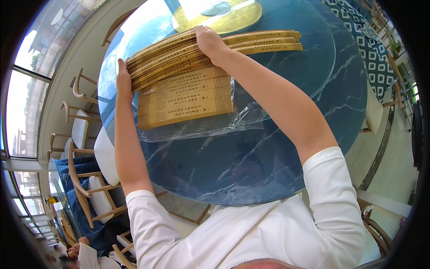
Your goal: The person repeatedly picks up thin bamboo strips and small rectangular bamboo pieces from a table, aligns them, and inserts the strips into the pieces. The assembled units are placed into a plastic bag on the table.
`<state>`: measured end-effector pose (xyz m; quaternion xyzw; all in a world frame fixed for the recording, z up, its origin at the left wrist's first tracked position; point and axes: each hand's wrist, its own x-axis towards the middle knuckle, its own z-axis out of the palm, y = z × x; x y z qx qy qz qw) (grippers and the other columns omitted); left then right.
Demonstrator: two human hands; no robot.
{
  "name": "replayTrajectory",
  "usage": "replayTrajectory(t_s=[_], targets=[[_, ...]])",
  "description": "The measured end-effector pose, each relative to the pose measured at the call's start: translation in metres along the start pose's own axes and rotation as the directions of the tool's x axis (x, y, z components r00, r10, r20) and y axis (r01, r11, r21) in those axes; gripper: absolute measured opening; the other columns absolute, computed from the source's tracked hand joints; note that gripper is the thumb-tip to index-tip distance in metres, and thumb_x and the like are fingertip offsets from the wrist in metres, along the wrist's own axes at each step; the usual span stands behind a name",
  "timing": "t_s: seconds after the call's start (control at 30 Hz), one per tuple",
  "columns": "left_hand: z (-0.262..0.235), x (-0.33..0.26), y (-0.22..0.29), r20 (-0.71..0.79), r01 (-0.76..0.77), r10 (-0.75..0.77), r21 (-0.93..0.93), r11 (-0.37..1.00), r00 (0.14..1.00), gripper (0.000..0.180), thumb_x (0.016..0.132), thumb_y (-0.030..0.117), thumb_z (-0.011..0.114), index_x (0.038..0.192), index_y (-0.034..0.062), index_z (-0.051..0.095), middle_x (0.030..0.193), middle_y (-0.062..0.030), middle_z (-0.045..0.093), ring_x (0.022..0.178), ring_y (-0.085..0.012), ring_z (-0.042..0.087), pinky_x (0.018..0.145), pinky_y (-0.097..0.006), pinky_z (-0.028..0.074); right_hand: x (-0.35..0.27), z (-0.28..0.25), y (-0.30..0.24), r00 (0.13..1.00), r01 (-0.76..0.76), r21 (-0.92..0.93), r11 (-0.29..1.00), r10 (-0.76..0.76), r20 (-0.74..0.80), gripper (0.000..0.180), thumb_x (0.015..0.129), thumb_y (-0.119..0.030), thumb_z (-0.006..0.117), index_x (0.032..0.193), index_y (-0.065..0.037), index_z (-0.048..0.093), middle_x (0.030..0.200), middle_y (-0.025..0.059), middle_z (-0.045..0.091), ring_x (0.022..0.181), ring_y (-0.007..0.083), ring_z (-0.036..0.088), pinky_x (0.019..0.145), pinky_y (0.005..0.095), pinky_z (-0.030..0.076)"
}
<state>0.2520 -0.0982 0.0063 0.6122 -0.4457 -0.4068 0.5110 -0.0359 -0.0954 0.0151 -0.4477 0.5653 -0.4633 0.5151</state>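
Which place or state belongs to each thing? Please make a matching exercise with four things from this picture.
Things:
1. left hand
2. right hand
3. clear plastic wrap
4. golden round plate

Places or states:
A. lies flat under the lower paper sleeves
B. rests on top of the long paper sleeves
C. sits at the far side of the blue marbled round table
D. presses against the left ends of the sleeve stack

Pairs: 1-D, 2-B, 3-A, 4-C
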Motion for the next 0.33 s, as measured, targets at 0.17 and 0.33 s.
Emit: replayTrajectory(t_s=[0.17, 0.33], targets=[[-0.016, 0.019, -0.015, 0.02, -0.125, 0.125, -0.012, 0.992, 0.992, 0.086, 0.112, 0.066, 0.031, 0.165, -0.0012, 0.038, 0.166, -0.0217, 0.044, 0.153, -0.0292, 0.045, 0.126, -0.038, 0.033, -0.013, -0.036, -0.024, 0.991, 0.023, 0.023, 0.999, -0.026, 0.128, 0.075, 0.111, -0.046, 0.049, 0.167, -0.001, 0.03, 0.171, 0.0231, 0.033, 0.159, 0.0377, 0.031, 0.126, 0.0534, 0.033], [-0.042, -0.004, -0.011, -0.126, -0.296, 0.315, 0.151, 0.943, 0.941, 0.081, 0.113, 0.057, 0.045, 0.165, -0.0037, 0.033, 0.17, -0.0226, 0.037, 0.157, -0.0319, 0.039, 0.129, -0.043, 0.029, -0.06, -0.12, -0.055, 0.748, 0.586, -0.054, 0.809, -0.514, 0.421, 0.052, 0.112, -0.037, 0.055, 0.152, -0.003, 0.057, 0.149, 0.0198, 0.063, 0.138, 0.0277, 0.062, 0.121, 0.0381, 0.046]])
